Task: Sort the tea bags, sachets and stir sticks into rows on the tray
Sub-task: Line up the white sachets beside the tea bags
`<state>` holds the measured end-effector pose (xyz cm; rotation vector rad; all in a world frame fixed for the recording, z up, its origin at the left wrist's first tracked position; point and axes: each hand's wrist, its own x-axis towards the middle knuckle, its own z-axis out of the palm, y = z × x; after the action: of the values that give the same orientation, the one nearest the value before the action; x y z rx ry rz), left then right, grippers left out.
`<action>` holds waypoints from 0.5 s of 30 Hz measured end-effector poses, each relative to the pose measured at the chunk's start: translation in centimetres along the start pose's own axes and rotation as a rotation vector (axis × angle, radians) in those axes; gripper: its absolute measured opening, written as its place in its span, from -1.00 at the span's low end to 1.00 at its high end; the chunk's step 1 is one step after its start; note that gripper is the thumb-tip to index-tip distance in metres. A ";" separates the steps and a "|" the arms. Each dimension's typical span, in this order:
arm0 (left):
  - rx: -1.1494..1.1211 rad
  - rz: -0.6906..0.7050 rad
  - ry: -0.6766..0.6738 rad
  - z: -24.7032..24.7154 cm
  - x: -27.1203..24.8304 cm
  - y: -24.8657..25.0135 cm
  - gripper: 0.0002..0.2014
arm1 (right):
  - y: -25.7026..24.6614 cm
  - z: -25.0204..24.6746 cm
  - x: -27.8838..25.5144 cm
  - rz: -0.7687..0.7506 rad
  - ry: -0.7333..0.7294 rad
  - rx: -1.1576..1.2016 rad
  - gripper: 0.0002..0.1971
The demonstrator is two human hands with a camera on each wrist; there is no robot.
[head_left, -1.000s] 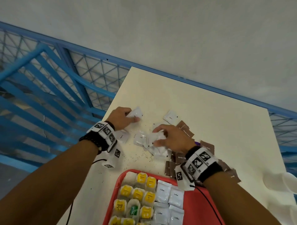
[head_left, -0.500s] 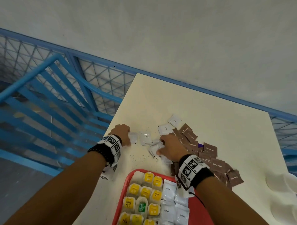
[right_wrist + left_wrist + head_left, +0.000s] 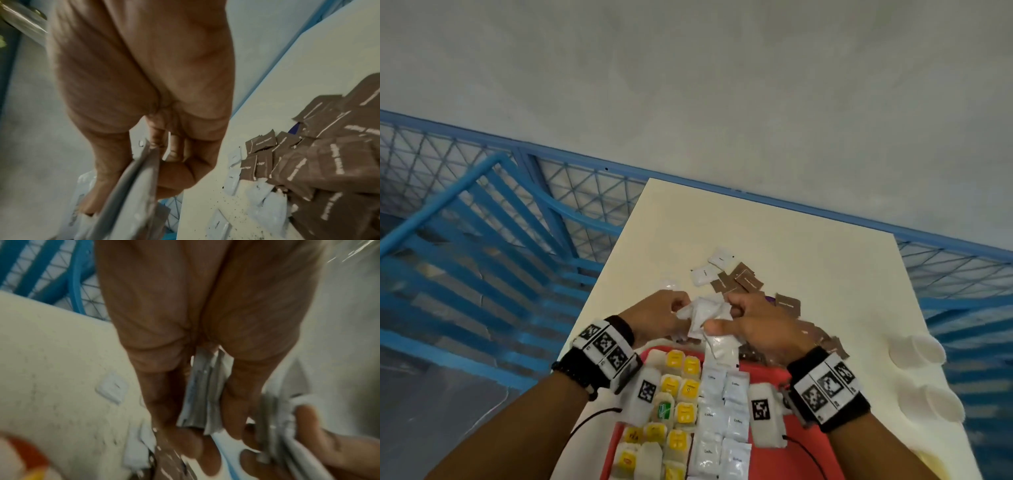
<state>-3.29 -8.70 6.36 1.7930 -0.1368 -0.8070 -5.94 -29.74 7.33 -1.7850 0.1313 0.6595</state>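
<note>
left hand [image 3: 654,317] and right hand [image 3: 753,323] together just above the far rim of the red tray [image 3: 763,371], fingers [image 3: 236,402] of each curled around a bunch of white sachets [image 3: 703,313]. on tray, rows of tea bags [image 3: 681,387] and white packets. brown sachets [image 3: 320,162] heaped on the surface [image 3: 808,246].

so it's a cream desk [image 3: 808,240] pushed up against a plain grey wall [image 3: 722,85], with blue metal railing [image 3: 465,240] and wire mesh panels [image 3: 585,192] running behind and off to the left, grey floor [image 3: 431,394] below, light looks flat and dim
</note>
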 end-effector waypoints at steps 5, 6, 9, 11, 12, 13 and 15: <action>-0.012 0.061 -0.323 6.4 -4.2 -0.7 -0.51 | 2.6 0.8 -8.1 0.010 -0.053 0.033 -0.58; -0.098 0.035 -0.408 7.6 -4.9 -1.3 -0.43 | 3.5 1.1 -9.5 0.021 -0.068 0.061 -0.64; -0.547 -0.105 -0.552 11.0 -6.2 -3.7 -0.22 | 6.4 2.0 -12.4 0.051 -0.005 0.132 -0.73; -0.752 -0.158 -0.566 12.6 -7.0 -4.9 -0.19 | 7.3 2.7 -13.7 0.079 0.010 0.173 -0.69; -0.842 -0.153 -0.580 13.1 -7.4 -5.3 -0.22 | 7.8 3.0 -14.0 0.076 0.017 0.174 -0.69; -0.933 -0.148 -0.580 13.6 -7.9 -5.5 -0.29 | 8.0 3.3 -14.4 0.049 0.029 0.149 -0.73; -1.025 -0.204 -0.499 14.5 -8.5 -5.7 -0.45 | 8.0 3.8 -14.8 0.026 0.080 0.093 -0.82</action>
<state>-19.84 -14.17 2.89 0.6311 0.1293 -1.1781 -23.01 -32.40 7.16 -1.7229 0.2361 0.5917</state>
